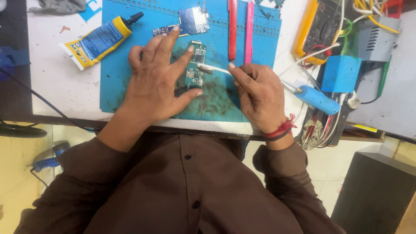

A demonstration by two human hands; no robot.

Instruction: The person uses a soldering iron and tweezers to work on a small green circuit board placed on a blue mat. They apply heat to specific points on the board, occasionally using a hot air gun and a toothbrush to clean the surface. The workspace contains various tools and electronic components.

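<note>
The left hand (154,89) lies flat on the blue mat (125,91), fingers spread, index tip and thumb tip pinning the green circuit board (195,69) at its top and bottom ends. The right hand (260,97) has its fingers closed on a white toothbrush (212,68), bristles touching the board's middle. The board sits near the mat's centre, well in from every edge. Two pink pry tools (240,30) lie just beyond; a glue tube (97,41) crosses the mat's left edge onto the white surface (60,91).
</note>
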